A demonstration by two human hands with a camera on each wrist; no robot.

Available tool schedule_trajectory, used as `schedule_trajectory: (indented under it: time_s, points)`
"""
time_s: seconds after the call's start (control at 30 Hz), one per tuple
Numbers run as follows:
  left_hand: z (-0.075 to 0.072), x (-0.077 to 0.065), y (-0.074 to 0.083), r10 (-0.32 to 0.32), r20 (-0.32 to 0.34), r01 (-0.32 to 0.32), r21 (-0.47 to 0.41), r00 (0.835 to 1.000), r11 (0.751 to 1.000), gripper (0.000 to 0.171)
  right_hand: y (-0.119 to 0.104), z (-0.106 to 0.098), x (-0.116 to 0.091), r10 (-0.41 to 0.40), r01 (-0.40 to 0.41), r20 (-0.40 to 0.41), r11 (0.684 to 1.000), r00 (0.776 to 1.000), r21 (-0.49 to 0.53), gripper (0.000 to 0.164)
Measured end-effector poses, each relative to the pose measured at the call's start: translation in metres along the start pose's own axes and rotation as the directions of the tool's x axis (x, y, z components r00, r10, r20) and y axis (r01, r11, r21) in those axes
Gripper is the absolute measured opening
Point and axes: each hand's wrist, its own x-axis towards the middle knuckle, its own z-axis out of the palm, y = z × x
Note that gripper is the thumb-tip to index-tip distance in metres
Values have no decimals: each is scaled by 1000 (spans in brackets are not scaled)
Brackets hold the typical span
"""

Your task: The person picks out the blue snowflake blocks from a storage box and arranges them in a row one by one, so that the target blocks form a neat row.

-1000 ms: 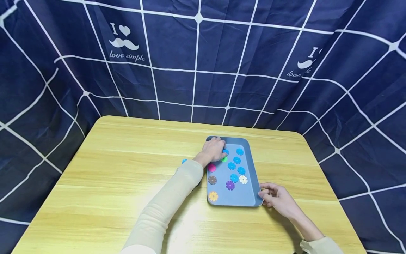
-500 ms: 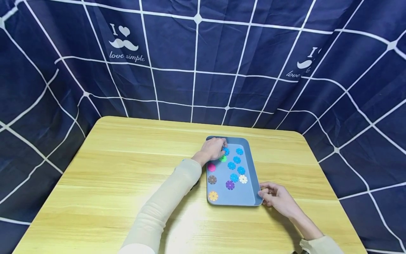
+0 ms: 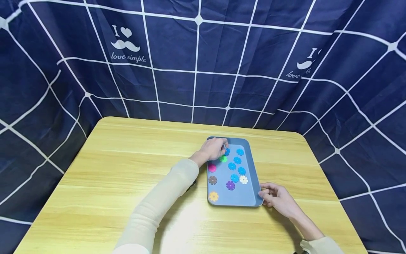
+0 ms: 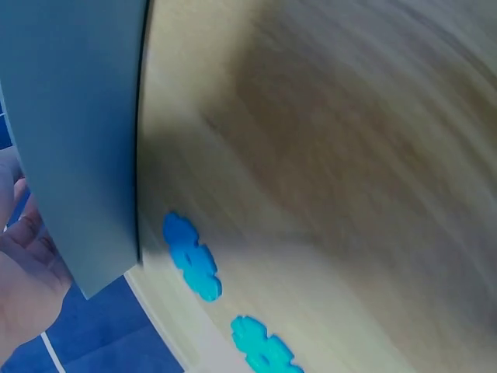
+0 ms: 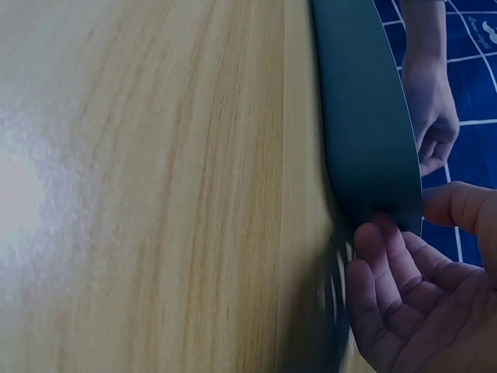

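My left hand [image 3: 213,149] reaches over the left wall of a grey-blue tray [image 3: 245,197], its thumb and forefinger pinching a blue snowflake disc [image 3: 227,152] near the far end. Just below those fingers lies a green disc [image 3: 223,159]. At the tray's near right corner, my right hand [image 3: 279,201] grips the rim; in the right wrist view its thumb is over the edge and its curled fingers [image 5: 388,264] are against the outer wall. Several more blue discs [image 3: 237,160] lie flat in the tray's middle and right.
Pink [image 3: 211,168], brown [image 3: 213,180] and orange [image 3: 214,196] discs line the tray's left side; purple [image 3: 230,185] and cream [image 3: 243,180] ones lie nearer the middle. Outside the tray, two blue discs [image 4: 192,256] show on the wooden table [image 3: 111,169]. A navy curtain [image 3: 171,84] hangs behind.
My left hand and the blue disc at its fingertips have shifted slightly right. The left sleeve now covers a blue disc on the table seen earlier. My right hand stays at the corner.
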Motion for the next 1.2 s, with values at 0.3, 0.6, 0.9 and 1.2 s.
schedule_trajectory:
  time_s: [0.3,0.6,0.9,1.2]
  points:
    - [-12,-13,-1,23,-26,-25,-93,999,995,17,0,0,0,5,-5,-2,1000,1000,-10,46]
    - [-25,-34,-15,10,-59,-24,-236,998,971,18,1,1,-1,6,-6,-5,1000,1000,2,46]
    - [-37,-59,-34,-28,-123,-17,-348,992,937,16,1,0,-1,3,-3,-6,1000,1000,1,46]
    - [-45,-83,-55,-64,-185,-16,-402,981,916,16,1,0,-1,8,-8,-1,1000,1000,0,46]
